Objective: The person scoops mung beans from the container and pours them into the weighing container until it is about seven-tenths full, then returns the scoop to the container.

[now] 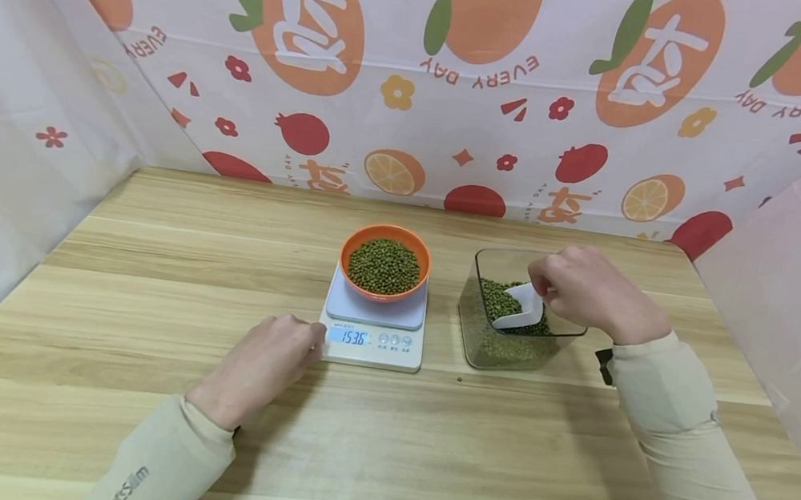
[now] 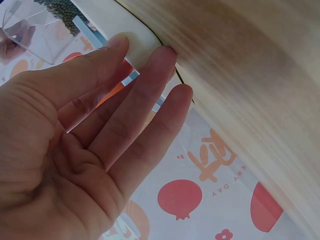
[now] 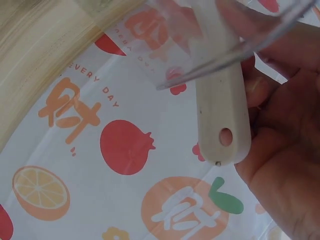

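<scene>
My right hand point(image 1: 581, 290) grips the handle of a white scoop point(image 1: 527, 309) over a clear square container point(image 1: 481, 346). The scoop's head lies among green mung beans point(image 1: 496, 298) inside it. The right wrist view shows the handle point(image 3: 222, 117) with a hole near its end, against the fingers. At the left edge of a white kitchen scale point(image 1: 372, 353), my left hand point(image 1: 266, 362) has its fingertips right at the casing, fingers loosely extended in the left wrist view. An orange bowl point(image 1: 383, 298) filled with mung beans stands on the scale's platform; the display point(image 1: 351, 337) reads 153.6.
A single bean point(image 1: 459, 380) lies on the wooden table point(image 1: 380, 457) in front of the container. Behind the table hangs a white fruit-print cloth point(image 1: 457, 111), with plainer cloth at both sides. The container stands just right of the scale.
</scene>
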Demonstrator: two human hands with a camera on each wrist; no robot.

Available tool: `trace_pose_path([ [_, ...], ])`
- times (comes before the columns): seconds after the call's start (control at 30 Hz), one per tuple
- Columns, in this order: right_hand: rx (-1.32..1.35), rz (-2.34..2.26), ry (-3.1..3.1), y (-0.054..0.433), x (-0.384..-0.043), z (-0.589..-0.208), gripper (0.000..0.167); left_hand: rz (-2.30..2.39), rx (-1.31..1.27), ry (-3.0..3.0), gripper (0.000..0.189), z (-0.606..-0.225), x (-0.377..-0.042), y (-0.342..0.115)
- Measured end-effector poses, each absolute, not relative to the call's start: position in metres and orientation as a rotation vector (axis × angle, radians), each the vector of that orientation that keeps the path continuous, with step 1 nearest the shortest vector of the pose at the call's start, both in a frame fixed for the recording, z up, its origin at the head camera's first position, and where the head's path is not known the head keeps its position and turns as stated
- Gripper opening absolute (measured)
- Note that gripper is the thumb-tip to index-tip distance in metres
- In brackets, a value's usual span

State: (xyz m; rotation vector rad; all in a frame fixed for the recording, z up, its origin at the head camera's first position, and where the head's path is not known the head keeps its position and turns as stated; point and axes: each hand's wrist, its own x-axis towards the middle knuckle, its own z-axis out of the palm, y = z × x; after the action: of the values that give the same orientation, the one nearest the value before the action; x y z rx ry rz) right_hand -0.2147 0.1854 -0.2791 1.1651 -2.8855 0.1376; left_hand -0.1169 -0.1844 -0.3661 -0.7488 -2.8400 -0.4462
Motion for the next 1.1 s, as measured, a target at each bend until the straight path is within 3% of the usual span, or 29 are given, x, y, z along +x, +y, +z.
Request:
trace_pose_path([
  [1.1, 1.155, 0.256, -2.749, 0.190, -0.213, -0.301, 0.033, -0.439, -0.754, -2.842, 0.038, -0.366, -0.117, -0.184],
])
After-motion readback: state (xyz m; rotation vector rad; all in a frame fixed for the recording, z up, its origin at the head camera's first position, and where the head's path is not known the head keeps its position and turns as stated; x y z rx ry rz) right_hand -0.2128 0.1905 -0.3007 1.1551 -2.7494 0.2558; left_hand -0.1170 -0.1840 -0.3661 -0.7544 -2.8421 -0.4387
